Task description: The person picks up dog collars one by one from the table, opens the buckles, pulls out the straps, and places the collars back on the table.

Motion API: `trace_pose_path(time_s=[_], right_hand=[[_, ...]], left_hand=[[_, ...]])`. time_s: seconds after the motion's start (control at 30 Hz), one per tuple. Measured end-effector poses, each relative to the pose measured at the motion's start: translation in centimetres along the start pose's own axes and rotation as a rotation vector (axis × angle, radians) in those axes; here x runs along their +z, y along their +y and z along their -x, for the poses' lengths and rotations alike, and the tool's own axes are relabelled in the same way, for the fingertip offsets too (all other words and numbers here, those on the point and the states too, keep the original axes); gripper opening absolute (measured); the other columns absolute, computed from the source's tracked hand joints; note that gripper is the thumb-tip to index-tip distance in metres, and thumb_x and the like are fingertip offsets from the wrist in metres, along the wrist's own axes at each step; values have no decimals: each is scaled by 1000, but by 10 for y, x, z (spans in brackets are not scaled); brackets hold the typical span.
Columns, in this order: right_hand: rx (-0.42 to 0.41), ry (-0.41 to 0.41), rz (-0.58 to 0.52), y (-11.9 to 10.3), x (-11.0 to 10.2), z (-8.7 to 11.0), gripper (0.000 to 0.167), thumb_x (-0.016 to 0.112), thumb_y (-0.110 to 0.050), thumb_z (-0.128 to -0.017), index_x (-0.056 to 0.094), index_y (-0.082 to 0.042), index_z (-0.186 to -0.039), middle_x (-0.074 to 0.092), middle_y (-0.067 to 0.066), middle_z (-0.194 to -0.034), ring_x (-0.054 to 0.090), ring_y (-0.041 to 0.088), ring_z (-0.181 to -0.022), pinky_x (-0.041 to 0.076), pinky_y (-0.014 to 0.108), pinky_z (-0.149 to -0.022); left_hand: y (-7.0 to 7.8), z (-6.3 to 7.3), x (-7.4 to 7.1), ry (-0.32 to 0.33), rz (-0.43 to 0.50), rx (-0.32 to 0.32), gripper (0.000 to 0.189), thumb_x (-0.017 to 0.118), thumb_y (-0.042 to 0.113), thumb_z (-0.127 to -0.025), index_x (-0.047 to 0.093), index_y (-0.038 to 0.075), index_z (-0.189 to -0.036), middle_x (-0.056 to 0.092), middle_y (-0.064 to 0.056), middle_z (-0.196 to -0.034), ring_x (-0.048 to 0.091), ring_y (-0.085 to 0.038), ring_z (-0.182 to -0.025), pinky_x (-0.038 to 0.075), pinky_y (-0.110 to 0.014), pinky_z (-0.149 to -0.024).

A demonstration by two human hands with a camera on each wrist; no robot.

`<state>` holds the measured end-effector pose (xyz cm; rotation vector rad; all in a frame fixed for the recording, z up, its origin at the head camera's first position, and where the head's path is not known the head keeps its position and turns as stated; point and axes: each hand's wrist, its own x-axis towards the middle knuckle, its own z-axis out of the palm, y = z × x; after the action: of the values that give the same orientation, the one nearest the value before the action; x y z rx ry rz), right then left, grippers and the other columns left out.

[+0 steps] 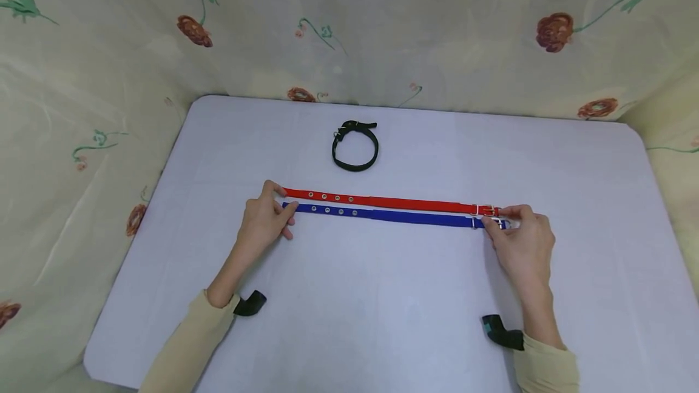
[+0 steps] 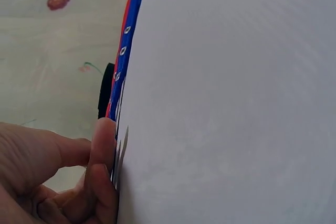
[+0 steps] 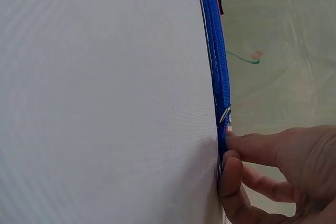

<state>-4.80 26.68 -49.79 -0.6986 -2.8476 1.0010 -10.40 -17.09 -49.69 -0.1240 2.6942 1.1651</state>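
A red collar (image 1: 415, 204) and a blue collar (image 1: 420, 218) lie stretched side by side on the white table (image 1: 371, 320), the red one farther away. Both have metal eyelets at the left and buckles at the right. At their left ends, my left hand (image 1: 262, 217) touches the red tip with its index finger and the blue one with its thumb. My right hand (image 1: 526, 244) spans the buckle ends, index finger at the red collar, thumb at the blue; its fingers partly cover the blue buckle. The left wrist view shows fingertips (image 2: 104, 135) right at the straps.
A black collar (image 1: 355, 168), buckled into a loop, lies behind the two straight ones. Flower-patterned cloth (image 1: 382, 29) hangs behind the table and along its sides. A black piece is fixed at each sleeve cuff.
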Motion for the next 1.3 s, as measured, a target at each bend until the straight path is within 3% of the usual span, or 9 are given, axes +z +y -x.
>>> trace_pose_path(time_s=[0.2, 0.37, 0.5, 0.6, 0.7, 0.83, 0.97, 1.13, 1.3], right_hand=[[-23, 14, -1, 0, 0, -1, 45, 74, -24, -102, 64, 8, -133, 57, 34, -136, 51, 45, -124, 40, 35, -74], [-22, 26, -20, 0, -3, -2, 47, 63, -33, -108, 63, 6, -134, 60, 32, -135, 53, 44, -122, 37, 37, -78], [-52, 30, -50, -4, -4, -5, 49, 57, -39, -111, 62, 0, -139, 64, 26, -132, 61, 38, -107, 42, 28, -74], [-96, 14, -78, -14, -3, -9, 49, 56, -39, -111, 61, -1, -141, 65, 24, -132, 66, 36, -102, 44, 16, -66], [-162, -4, -102, -31, 1, -13, 48, 57, -38, -111, 60, 0, -140, 65, 25, -133, 70, 39, -104, 45, 10, -65], [-254, -50, -124, -61, 14, -18, 46, 59, -35, -111, 59, 1, -139, 64, 25, -135, 73, 42, -111, 62, 30, -79], [-321, -113, -168, -90, 36, -23, 44, 60, -30, -111, 57, 2, -140, 63, 25, -136, 73, 42, -117, 64, 56, -94], [-350, -179, -207, -120, 63, -27, 46, 62, -27, -111, 55, 3, -145, 63, 25, -140, 73, 41, -120, 64, 55, -96], [-322, -227, -165, -140, 85, -29, 52, 62, -28, -110, 51, 3, -150, 61, 25, -145, 71, 39, -118, 63, 52, -98]], left_hand=[[0, 0, 1, 57, 14, 71, 36, 68, 26, -107, 53, 5, -131, 70, -8, -69, 60, -16, -45, 39, -25, -46], [4, -4, 1, 113, 67, 105, 32, 67, 28, -108, 56, 6, -128, 67, -10, -73, 54, -17, -52, 35, -24, -47], [11, -9, -1, 151, 109, 115, 31, 65, 28, -108, 60, 5, -130, 73, -15, -95, 66, -23, -69, 48, -27, -59], [17, -13, 0, 150, 178, 118, 32, 64, 25, -109, 62, 6, -135, 74, -17, -120, 79, -29, -94, 63, -37, -79], [25, -15, 3, 141, 255, 107, 37, 62, 23, -110, 61, 7, -143, 68, -17, -143, 77, -32, -121, 63, -45, -102], [35, -19, 10, 136, 310, 83, 45, 61, 23, -110, 56, 9, -153, 57, -17, -160, 67, -33, -139, 56, -48, -112], [44, -25, 21, 113, 331, 72, 51, 59, 22, -111, 48, 8, -159, 51, -16, -166, 63, -34, -144, 54, -48, -115], [57, -32, 35, 100, 377, 57, 54, 57, 21, -111, 44, 8, -162, 48, -15, -168, 57, -32, -150, 51, -47, -118], [71, -40, 47, 104, 453, 46, 58, 58, 21, -111, 41, 11, -164, 44, -16, -171, 51, -34, -155, 48, -50, -121]])
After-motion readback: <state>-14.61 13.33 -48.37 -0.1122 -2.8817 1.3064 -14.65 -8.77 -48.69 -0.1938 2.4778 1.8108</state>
